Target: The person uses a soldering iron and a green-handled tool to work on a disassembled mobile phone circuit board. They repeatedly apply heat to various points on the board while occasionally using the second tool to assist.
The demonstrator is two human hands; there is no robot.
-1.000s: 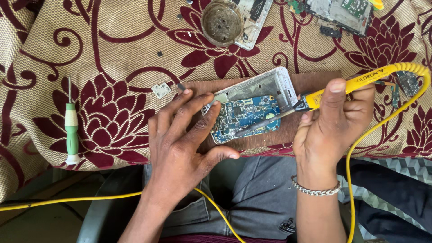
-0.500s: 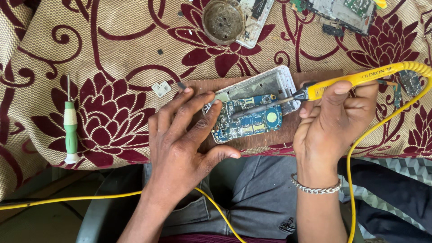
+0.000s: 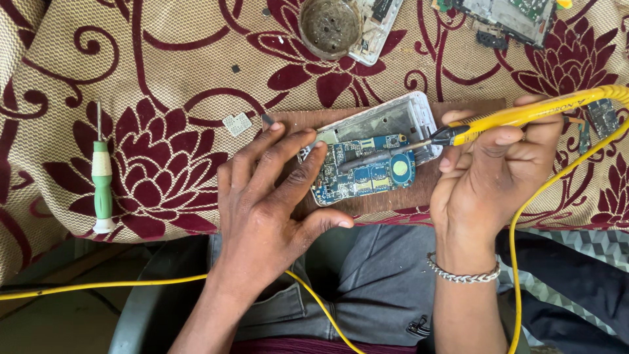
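from the head camera, my right hand [image 3: 498, 164] grips the yellow soldering iron [image 3: 524, 117] with its tip on the blue circuit board [image 3: 363, 172] in the opened white phone shell [image 3: 393, 124], while my left hand [image 3: 275, 190] lies open, fingers pinning the board on the wooden block [image 3: 386, 203]. i judge my fingertips, near the tip, could burn, or the yellow cord [image 3: 524, 249] could drag the iron. a green screwdriver [image 3: 101, 183], small metal shield [image 3: 237, 123] and round tin [image 3: 329, 26] lie apart; nothing blocks me.

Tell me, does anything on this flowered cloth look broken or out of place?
Yes. The phone under the left hand lies open, its blue circuit board bare, with the soldering iron in the right hand touching it. Another stripped board and a loose small metal square lie on the cloth.
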